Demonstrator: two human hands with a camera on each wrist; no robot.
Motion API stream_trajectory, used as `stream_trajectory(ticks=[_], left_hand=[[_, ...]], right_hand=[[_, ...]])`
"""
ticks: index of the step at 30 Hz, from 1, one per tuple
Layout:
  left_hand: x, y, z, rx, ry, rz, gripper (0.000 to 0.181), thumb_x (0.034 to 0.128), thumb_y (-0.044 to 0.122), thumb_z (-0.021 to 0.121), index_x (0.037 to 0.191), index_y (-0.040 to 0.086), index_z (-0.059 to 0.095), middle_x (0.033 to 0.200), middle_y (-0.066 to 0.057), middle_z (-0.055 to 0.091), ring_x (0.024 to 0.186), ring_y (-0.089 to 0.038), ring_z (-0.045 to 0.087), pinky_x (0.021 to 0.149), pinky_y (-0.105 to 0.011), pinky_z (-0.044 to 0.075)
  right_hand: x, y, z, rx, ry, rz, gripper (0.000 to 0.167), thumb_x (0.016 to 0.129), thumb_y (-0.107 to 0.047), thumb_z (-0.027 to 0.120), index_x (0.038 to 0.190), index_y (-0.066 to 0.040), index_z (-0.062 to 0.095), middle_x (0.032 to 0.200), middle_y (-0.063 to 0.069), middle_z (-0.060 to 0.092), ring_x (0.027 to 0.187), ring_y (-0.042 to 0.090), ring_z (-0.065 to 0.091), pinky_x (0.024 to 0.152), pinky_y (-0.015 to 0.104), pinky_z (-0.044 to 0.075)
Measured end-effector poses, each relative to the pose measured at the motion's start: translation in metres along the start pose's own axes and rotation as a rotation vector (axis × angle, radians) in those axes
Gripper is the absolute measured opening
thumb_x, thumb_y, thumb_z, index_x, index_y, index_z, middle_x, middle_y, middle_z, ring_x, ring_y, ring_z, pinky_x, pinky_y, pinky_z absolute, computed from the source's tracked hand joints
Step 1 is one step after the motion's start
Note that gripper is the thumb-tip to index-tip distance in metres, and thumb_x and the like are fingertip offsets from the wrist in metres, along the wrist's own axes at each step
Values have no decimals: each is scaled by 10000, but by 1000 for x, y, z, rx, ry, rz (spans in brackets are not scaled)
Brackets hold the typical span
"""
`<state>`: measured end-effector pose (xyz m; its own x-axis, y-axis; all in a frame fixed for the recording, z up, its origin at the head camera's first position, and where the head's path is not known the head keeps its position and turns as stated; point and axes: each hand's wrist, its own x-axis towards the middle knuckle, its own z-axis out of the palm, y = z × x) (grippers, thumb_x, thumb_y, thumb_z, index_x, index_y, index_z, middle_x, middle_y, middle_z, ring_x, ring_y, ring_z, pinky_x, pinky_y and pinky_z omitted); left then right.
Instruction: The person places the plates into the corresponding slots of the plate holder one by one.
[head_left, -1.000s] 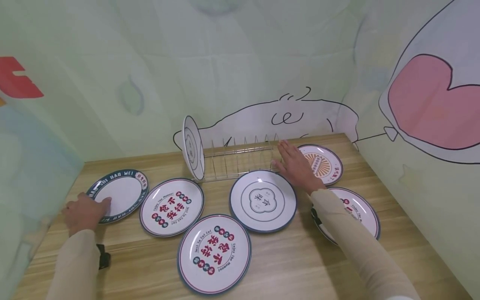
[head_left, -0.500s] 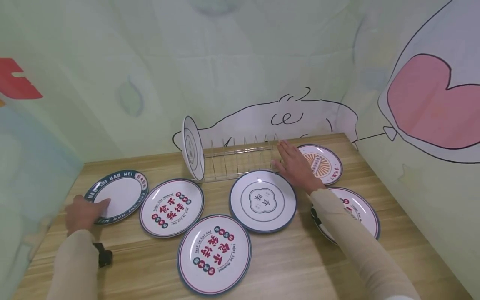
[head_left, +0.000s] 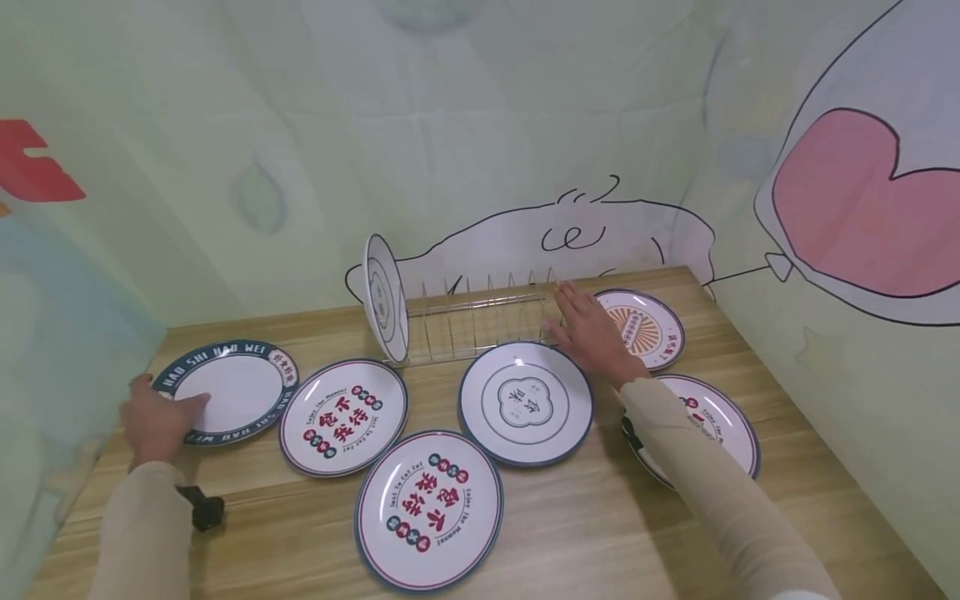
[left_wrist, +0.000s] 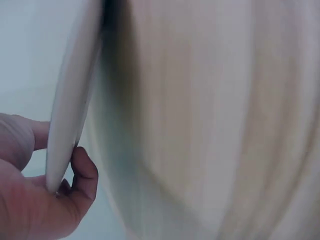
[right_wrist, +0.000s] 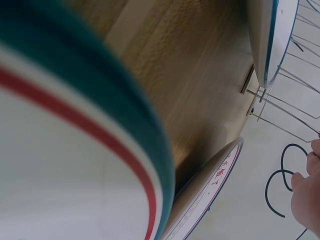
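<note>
My left hand (head_left: 157, 421) pinches the left edge of a white plate (head_left: 236, 392) with a dark teal lettered rim, thumb on its top face. In the left wrist view, curled fingers (left_wrist: 86, 175) lie under the plate (left_wrist: 72, 100), which stands off the wood and casts a shadow. My right hand (head_left: 592, 333) rests at the right end of a wire plate rack (head_left: 474, 347), fingers fairly straight, touching its end. A white plate (head_left: 386, 296) stands upright in the rack's left end. In the right wrist view only part of that hand (right_wrist: 306, 195) shows.
On the wooden table (head_left: 285, 533) lie several white plates: two red-lettered ones (head_left: 345, 417) at centre left, a flower-marked one (head_left: 525, 404) before the rack, a sunburst one (head_left: 652, 333) and another (head_left: 723, 425) under the right forearm. Printed cloth walls (head_left: 225, 208) surround the table.
My left hand has taken a grip on the teal-rimmed plate's edge and shifted slightly left and up, with the plate moving and tilting along. The right hand and rack stay put.
</note>
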<state>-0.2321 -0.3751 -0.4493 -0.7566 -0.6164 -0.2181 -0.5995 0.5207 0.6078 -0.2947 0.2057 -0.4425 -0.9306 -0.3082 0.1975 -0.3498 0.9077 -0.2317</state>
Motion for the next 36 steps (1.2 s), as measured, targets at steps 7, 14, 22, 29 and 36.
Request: stream_trajectory(ticks=[7,14,22,29,36], left_hand=[[-2,4,-10,-87,59,67,744,971,114,522,1568,-39,106,1620,-322,144,1489,-495,212,1181,-597,266],[-15,16,-27,-100,124,95,672,940,69,435,1560,-26,194,1588,-326,249,1428,-517,315,1161,-612,303],[-34,40,-49,-10,87,134,691,894,55,420,1556,0,230,1583,-332,251,1449,-536,243,1155,-648,276],[-48,51,-54,76,115,219,710,852,48,440,1538,-18,272,1535,-357,313,1418,-566,269,1131,-678,245],[-64,65,-64,115,181,312,685,844,22,431,1517,-33,321,1508,-348,359,1387,-561,336,1137,-687,206]], right_hand=[[0,0,0,2,2,-4,674,1046,-370,475,1558,4,245,1660,173,189,1556,315,149,1258,474,156],[0,-1,0,-9,-3,-3,679,1045,-377,475,1559,2,245,1660,172,188,1556,316,149,1258,473,157],[0,0,0,-3,-9,8,681,1043,-375,476,1559,2,243,1664,167,178,1559,311,136,1264,455,126],[1,0,2,-4,3,-5,673,1040,-365,489,1556,0,259,1658,170,200,1556,313,152,1262,454,136],[0,2,3,-20,22,-7,679,1037,-379,488,1549,12,273,1653,183,210,1549,330,169,1253,484,169]])
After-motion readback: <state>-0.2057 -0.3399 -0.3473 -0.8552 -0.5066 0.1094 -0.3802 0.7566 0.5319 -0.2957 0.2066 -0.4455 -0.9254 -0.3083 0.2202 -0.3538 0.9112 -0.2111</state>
